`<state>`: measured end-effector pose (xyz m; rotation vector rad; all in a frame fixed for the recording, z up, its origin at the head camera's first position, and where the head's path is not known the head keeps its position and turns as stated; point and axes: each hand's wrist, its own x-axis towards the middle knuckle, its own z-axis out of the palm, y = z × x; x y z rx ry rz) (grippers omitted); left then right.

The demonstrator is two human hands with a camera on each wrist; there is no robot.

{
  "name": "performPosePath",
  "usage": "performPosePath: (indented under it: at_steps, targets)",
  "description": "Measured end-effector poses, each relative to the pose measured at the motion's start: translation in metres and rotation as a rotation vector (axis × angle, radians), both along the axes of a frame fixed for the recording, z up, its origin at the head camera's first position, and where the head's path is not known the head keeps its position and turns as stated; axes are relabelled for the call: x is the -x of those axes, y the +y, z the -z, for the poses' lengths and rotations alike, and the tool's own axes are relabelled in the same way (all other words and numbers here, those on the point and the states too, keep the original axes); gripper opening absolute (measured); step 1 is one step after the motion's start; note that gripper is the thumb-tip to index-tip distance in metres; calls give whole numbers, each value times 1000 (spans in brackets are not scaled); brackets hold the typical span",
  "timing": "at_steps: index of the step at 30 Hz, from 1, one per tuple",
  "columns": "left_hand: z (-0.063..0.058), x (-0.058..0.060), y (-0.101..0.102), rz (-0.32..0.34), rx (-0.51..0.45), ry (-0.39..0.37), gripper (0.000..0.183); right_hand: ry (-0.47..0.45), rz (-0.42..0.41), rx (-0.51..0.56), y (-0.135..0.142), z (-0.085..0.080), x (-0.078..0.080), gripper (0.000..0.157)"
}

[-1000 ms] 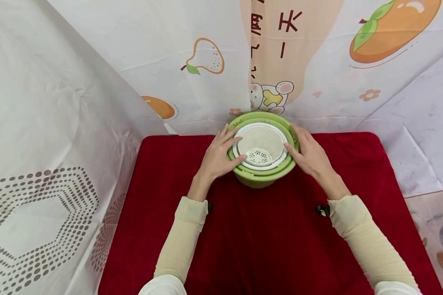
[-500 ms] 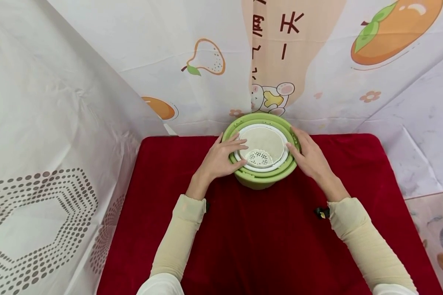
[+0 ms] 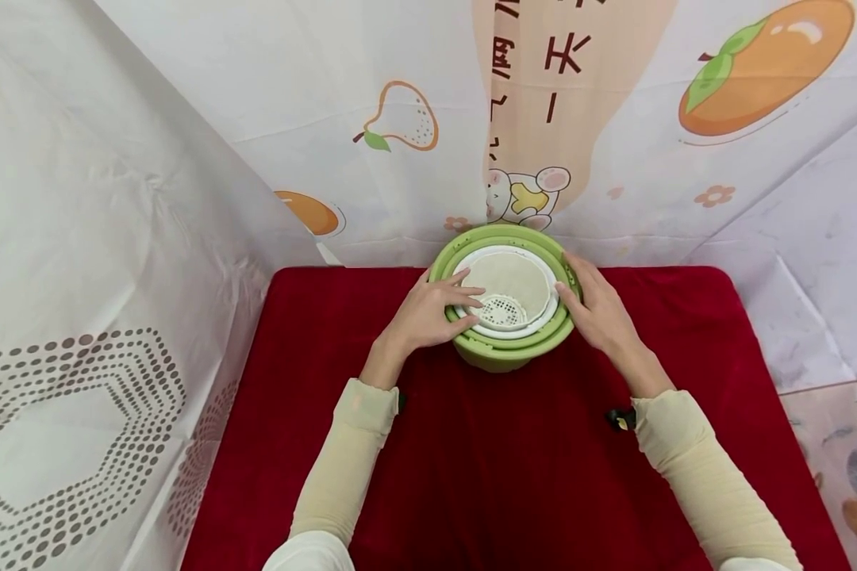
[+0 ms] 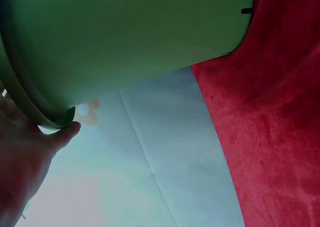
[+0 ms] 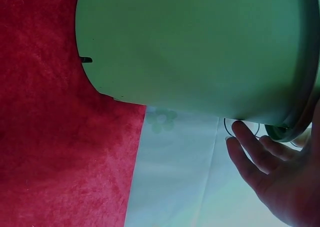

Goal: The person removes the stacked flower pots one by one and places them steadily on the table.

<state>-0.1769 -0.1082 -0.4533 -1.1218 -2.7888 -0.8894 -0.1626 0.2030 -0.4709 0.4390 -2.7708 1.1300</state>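
The red cloth [image 3: 507,476] has a green pot [image 3: 496,362] at twelve o'clock, a white basket [image 3: 510,274] nested inside. The left hand [image 3: 428,312] lays spread fingers over the pot's nine-o'clock side; the right hand [image 3: 597,304] grips it at three.

Left hand [image 3: 427,315], right hand [image 3: 598,309] gripping; forearms [image 3: 343,460] angled inward.

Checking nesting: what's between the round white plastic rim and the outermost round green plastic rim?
A smaller round green plastic ring, between the white rim and outermost green rim; head view shows it.
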Motion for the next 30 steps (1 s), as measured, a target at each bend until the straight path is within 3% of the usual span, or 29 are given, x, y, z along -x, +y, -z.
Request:
performPosePath:
  at_steps: [14,30]
  targets:
    - [-6,2,2,43,10,-73,17,-72,27,125,1,8,0,55]
    - [-12,5,3,29,117,-130,15,-85,59,197,-3,16,0,54]
